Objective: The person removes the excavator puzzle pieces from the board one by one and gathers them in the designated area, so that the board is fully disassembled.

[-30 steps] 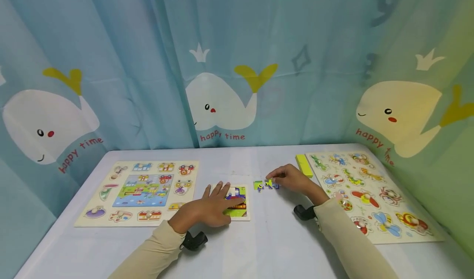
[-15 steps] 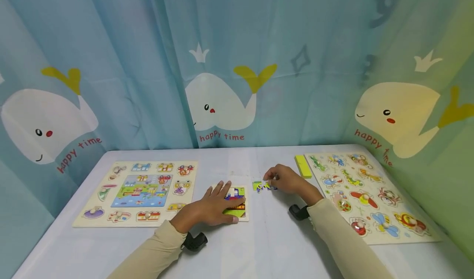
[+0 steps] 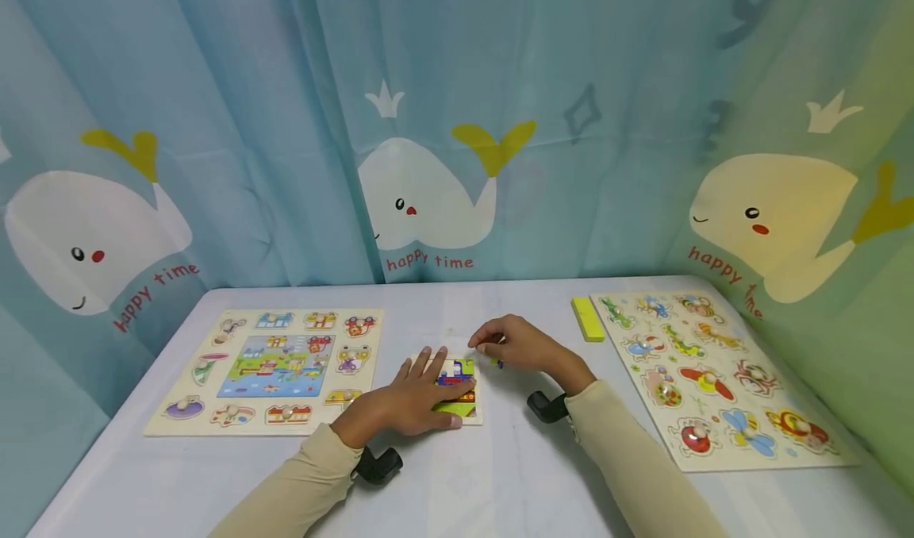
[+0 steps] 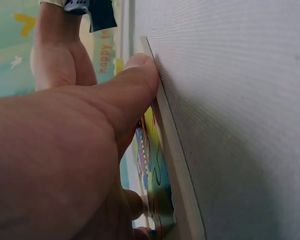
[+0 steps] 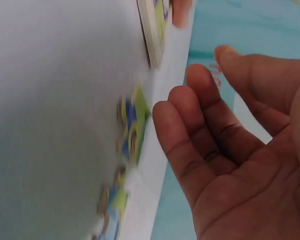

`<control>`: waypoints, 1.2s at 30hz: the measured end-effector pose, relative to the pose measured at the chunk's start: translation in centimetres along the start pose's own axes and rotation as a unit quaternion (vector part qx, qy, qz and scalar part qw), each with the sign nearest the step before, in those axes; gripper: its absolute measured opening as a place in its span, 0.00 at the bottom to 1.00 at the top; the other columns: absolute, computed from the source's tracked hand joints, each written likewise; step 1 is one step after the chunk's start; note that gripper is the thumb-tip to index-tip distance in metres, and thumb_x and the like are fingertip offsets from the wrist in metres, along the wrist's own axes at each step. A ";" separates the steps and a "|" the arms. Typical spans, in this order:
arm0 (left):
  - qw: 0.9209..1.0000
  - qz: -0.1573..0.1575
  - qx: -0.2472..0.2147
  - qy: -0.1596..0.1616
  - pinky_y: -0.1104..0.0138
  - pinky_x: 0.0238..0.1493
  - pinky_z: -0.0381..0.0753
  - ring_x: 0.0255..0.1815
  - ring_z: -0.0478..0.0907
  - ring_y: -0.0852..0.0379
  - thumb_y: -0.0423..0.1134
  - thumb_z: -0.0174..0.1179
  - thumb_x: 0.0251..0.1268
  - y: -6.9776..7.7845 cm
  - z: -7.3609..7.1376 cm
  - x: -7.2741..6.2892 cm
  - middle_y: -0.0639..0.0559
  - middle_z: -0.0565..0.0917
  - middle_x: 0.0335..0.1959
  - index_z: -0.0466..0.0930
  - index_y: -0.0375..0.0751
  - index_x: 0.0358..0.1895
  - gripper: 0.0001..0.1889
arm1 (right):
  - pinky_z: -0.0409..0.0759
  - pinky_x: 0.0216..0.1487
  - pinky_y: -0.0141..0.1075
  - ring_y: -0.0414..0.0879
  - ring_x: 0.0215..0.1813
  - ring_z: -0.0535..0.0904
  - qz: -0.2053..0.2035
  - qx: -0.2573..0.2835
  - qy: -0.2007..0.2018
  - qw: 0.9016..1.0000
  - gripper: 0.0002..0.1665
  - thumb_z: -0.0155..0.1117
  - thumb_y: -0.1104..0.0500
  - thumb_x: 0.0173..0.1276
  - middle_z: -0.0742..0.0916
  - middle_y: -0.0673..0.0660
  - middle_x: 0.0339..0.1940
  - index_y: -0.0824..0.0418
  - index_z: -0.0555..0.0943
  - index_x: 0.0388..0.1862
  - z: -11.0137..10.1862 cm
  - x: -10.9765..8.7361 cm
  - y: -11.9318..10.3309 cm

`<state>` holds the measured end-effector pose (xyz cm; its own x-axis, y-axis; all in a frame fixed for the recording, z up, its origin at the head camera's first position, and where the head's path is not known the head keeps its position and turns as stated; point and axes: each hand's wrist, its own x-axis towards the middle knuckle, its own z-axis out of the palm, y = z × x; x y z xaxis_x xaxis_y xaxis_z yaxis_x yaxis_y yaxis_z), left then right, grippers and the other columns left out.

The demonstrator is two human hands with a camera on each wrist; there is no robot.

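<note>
My left hand (image 3: pixel 407 405) lies with spread, straight fingers over a small framed jigsaw board (image 3: pixel 479 405). The board's picture includes blue, red and green parts, partly covered by that hand. In the left wrist view the thumb (image 4: pixel 132 80) rests along the board's side edge. My right hand (image 3: pixel 528 344) hovers just right of the board, its fingers loosely bent. In the right wrist view nothing shows between thumb and fingertips. Below it on the table, two loose jigsaw pieces (image 5: pixel 133 127), green and blue, are blurred; the hand mostly hides them in the head view.
A large peg puzzle (image 3: pixel 389 431) with vehicle and toy shapes lies to the left. On the right is another peg puzzle (image 3: pixel 685 363) with insects, next to a yellow block (image 3: pixel 588 319). A whale-print curtain (image 3: pixel 443 62) hangs behind the table.
My right hand has moved left, from over the loose jigsaw pieces to beside the framed board. My left thumb has shifted slightly right; the rest of that hand stays in place.
</note>
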<state>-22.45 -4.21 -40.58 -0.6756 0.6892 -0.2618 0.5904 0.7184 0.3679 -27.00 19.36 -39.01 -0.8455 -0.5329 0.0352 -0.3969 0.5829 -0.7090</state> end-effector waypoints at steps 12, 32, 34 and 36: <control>1.000 0.005 0.014 0.000 0.42 0.70 0.37 0.76 0.28 0.37 0.61 0.49 0.71 -0.3 -0.1 0.4 0.38 0.37 0.78 0.59 0.62 0.76 0.31 | 0.75 0.49 0.38 0.41 0.44 0.77 -0.071 -0.064 -0.085 0.992 0.18 0.53 0.72 0.65 0.84 0.49 0.39 0.62 0.88 0.44 1.6 1.9 -0.2; 1.000 -0.004 0.002 -0.013 0.42 0.71 0.35 0.76 0.26 0.38 0.61 0.50 0.71 0.0 0.2 0.3 0.40 0.36 0.79 0.59 0.63 0.75 0.31 | 0.76 0.47 0.38 0.43 0.40 0.76 -0.079 -0.065 -0.069 0.992 0.15 0.57 0.73 0.65 0.84 0.49 0.37 0.63 0.84 0.47 1.9 1.6 -1.2; 1.000 -0.002 0.004 -0.010 0.42 0.71 0.35 0.76 0.26 0.38 0.61 0.50 0.71 0.0 0.1 0.3 0.40 0.36 0.79 0.60 0.62 0.75 0.31 | 0.75 0.45 0.36 0.42 0.39 0.75 -0.073 -0.052 -0.073 0.993 0.14 0.58 0.73 0.66 0.84 0.49 0.36 0.65 0.83 0.48 1.8 1.7 -1.3; 1.000 0.001 0.009 -0.006 0.42 0.70 0.36 0.76 0.27 0.37 0.61 0.50 0.71 0.0 0.1 0.4 0.40 0.37 0.79 0.60 0.62 0.75 0.32 | 0.75 0.44 0.36 0.40 0.38 0.74 -0.071 -0.040 -0.081 0.993 0.11 0.59 0.71 0.68 0.83 0.49 0.35 0.65 0.82 0.46 1.6 1.7 -1.2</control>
<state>-22.67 -3.96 -40.75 -0.6694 0.6916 -0.2712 0.6000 0.7186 0.3516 -27.39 16.74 -39.24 -0.7127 -0.7014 0.0116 -0.5407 0.5387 -0.6460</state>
